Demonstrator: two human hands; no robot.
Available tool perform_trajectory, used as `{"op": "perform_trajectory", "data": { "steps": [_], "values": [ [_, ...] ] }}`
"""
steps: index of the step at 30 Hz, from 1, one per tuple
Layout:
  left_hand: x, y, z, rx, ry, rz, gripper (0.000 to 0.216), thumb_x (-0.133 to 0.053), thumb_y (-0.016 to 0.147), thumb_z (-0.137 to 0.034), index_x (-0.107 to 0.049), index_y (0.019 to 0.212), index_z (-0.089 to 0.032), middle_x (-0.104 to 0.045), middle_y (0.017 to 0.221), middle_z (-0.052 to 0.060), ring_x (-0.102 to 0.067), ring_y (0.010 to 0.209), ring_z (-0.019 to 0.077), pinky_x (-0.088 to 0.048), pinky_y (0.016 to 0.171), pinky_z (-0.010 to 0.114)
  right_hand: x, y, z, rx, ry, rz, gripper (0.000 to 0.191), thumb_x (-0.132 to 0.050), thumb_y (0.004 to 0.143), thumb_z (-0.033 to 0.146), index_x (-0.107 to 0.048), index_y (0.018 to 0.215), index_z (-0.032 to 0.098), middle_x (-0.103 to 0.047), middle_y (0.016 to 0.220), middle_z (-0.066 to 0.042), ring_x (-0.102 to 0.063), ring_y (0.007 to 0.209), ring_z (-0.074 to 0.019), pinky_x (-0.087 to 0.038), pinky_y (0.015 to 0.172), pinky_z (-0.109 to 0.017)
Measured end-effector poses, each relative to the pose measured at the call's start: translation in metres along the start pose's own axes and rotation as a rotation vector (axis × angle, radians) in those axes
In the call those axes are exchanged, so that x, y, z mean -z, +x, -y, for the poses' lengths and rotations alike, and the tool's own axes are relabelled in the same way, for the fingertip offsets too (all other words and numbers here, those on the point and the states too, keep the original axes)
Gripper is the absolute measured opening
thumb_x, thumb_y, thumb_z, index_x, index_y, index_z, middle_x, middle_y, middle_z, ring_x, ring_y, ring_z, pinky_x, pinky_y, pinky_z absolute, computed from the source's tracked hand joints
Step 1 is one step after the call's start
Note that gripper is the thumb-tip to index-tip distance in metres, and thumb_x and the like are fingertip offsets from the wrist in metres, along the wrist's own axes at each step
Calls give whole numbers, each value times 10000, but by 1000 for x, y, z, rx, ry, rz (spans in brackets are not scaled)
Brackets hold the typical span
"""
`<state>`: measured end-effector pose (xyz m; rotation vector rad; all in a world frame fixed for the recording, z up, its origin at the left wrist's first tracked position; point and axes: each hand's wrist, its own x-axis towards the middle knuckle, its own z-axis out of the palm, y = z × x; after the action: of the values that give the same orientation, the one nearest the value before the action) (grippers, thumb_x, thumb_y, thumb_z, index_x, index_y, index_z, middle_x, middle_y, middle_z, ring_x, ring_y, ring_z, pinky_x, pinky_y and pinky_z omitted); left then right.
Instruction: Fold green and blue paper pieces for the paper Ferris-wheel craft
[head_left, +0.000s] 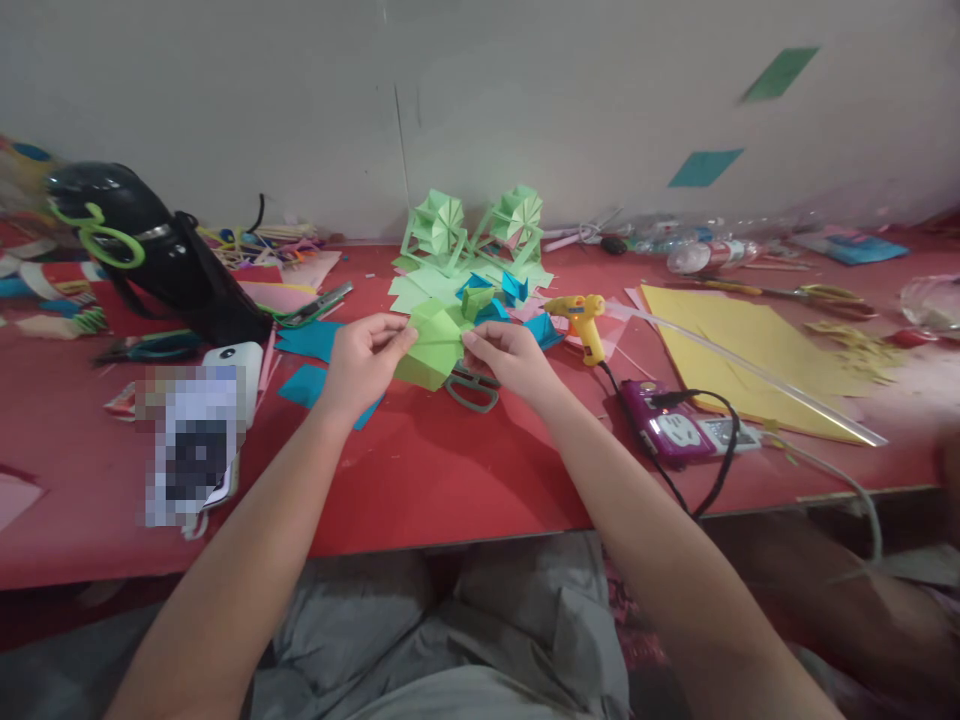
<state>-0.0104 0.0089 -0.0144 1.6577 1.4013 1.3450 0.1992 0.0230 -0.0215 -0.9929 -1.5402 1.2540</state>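
A light green sheet of folded paper [433, 345] is held up between my two hands over the red table. My left hand [367, 362] pinches its left edge between thumb and fingers. At its right edge, my right hand [510, 355] is closed on the same paper. Scissors [474, 388] lie just beneath it, their handles showing and the blades hidden. Small folded blue paper pieces [514, 288] and a folded green piece [475, 302] sit just behind my hands. Farther back stand two green paper models [439, 228] with fan-like round tops.
A yellow glue gun [582, 318] with a clear stick stands right of my hands, wired to a purple power strip [667, 425]. Yellow paper [739, 360] lies beyond. On the left are a black bottle [176, 260], phones [234, 375], pliers [161, 346] and blue paper [309, 340].
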Motion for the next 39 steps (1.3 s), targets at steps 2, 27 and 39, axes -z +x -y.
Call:
{"op": "perform_trajectory", "data": {
  "steps": [2, 27, 39],
  "values": [
    [0, 0, 0, 6, -7, 7, 279, -737, 785, -405, -733, 935, -171, -786, 893, 67, -724, 883, 237, -564, 752, 291, 0, 1, -2, -2, -4, 0, 444, -687, 766, 610, -587, 705, 182, -623, 647, -16, -558, 588, -120, -467, 566, -259],
    [-7, -2, -5, 11, -71, 79, 402, -794, 736, -495, -730, 953, -162, -786, 902, 91, -739, 902, 266, -589, 789, 329, -7, 1, -6, 93, -103, -51, 517, -624, 776, 706, -511, 691, 209, -520, 592, 9, -490, 545, -127, -381, 512, -275],
    [-9, -4, -9, 80, -180, 201, 444, -839, 671, -507, -739, 947, -173, -784, 988, 95, -740, 909, 260, -606, 785, 330, -9, -1, -7, 180, -221, -80, 462, -576, 858, 623, -438, 680, 220, -437, 586, 26, -386, 557, -117, -313, 521, -273]
  ]
}}
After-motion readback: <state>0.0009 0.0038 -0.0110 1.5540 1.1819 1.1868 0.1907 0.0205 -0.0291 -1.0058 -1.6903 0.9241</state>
